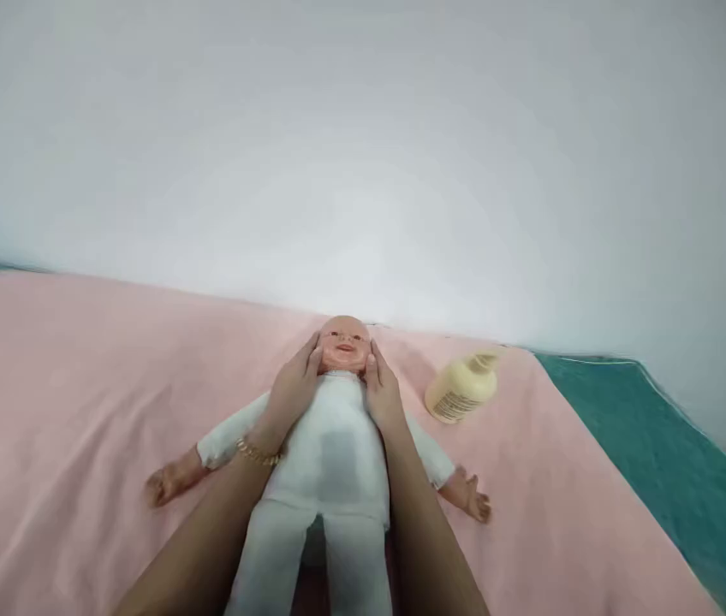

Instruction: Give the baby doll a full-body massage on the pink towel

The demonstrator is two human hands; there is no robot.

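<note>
A baby doll [337, 445] with a white cloth body lies on its back, its head [345, 329] toward the wall and its arms spread out to both sides. My left hand [294, 381] cups the left side of the doll's head, fingers along the cheek; a beaded bracelet circles that wrist. On the opposite cheek rests my right hand [383, 387], its thumb near the jaw. Between them the doll's head is held. My forearms run along the two sides of its torso. The undersides of my fingers are hidden behind the head.
Right of the doll stands a pale yellow pump bottle [461, 392] with printed text on its side. A pink cloth [80, 385], wrinkled at the left, covers most of the surface. Green covering [633, 428] shows at the right edge. Behind rises a white wall [363, 154].
</note>
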